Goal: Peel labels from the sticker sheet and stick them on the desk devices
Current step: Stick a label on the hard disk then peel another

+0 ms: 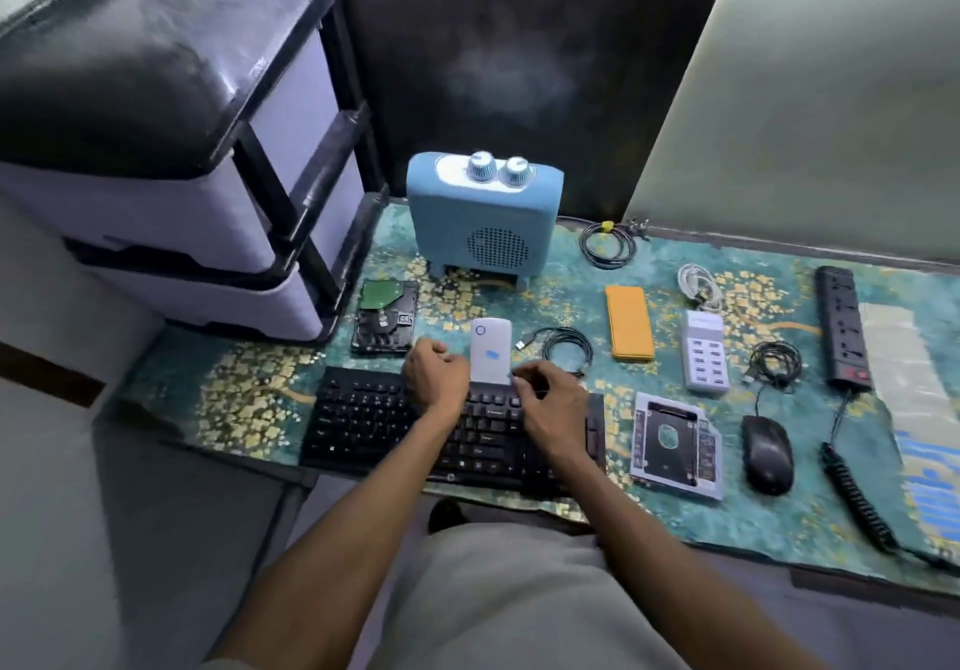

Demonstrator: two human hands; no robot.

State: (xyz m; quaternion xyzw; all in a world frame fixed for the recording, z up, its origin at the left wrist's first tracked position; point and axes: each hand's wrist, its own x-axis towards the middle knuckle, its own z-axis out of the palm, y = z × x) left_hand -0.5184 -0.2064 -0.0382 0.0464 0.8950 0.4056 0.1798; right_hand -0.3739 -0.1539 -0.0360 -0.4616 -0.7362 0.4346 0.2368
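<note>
A white power bank (pixel 490 342) lies just beyond the black keyboard (pixel 363 420), with a blue label (pixel 491 354) stuck on its face. My left hand (pixel 435 374) is curled against its lower left edge. The fingertips of my right hand (pixel 551 402) pinch its lower right corner. The sticker sheet (pixel 930 477), pale with blue labels, lies at the far right of the mat. Other devices show no label from here: hard drive (pixel 383 317), blue heater (pixel 483 217), orange power bank (pixel 629 322), USB charging hub (pixel 704 350), drive caddy (pixel 675 443), mouse (pixel 768 454), power strip (pixel 842 326).
A plastic drawer unit (pixel 171 165) stands at the left edge of the patterned mat (pixel 249 399). Coiled cables lie among the devices: black ones (pixel 609 246), (pixel 566 350), (pixel 775 364) and a white one (pixel 698 285). The power strip's coiled cord (pixel 857 498) runs toward the front right.
</note>
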